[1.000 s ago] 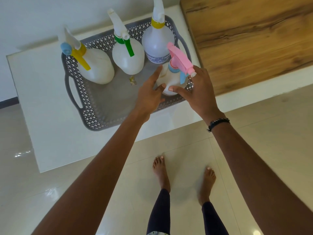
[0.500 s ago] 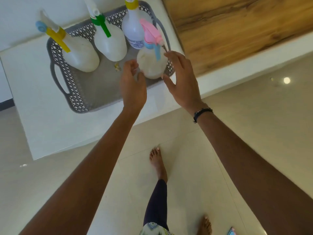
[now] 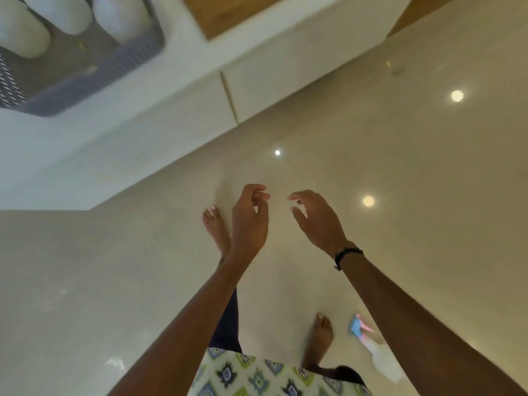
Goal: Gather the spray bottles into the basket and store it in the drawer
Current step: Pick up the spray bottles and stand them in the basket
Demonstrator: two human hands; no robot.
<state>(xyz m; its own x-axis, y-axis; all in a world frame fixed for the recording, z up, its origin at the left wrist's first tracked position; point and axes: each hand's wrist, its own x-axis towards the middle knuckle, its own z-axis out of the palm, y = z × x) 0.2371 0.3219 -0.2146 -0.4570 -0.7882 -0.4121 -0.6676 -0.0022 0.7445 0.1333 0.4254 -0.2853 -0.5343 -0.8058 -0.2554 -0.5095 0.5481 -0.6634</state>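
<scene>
The grey perforated basket (image 3: 85, 78) stands on the white counter at the top left, partly cut off. White spray bottle bodies (image 3: 120, 15) stand in it, their tops out of frame. Another white bottle with a pink and blue trigger (image 3: 371, 347) lies on the floor by my right foot, blurred. My left hand (image 3: 248, 221) and my right hand (image 3: 317, 221) hover over the floor in front of me, away from the basket. Both hold nothing, with fingers loosely curled and apart.
The white cabinet front (image 3: 200, 110) below the counter shows a vertical seam between two panels. A wooden surface (image 3: 228, 10) lies at the top. The glossy beige tile floor (image 3: 400, 167) reflects ceiling lights. My bare feet stand below my hands.
Both hands have let go of the pink-trigger bottle at the basket and pulled back over the floor. The view has swung down and right, and the basket is now at the top left.
</scene>
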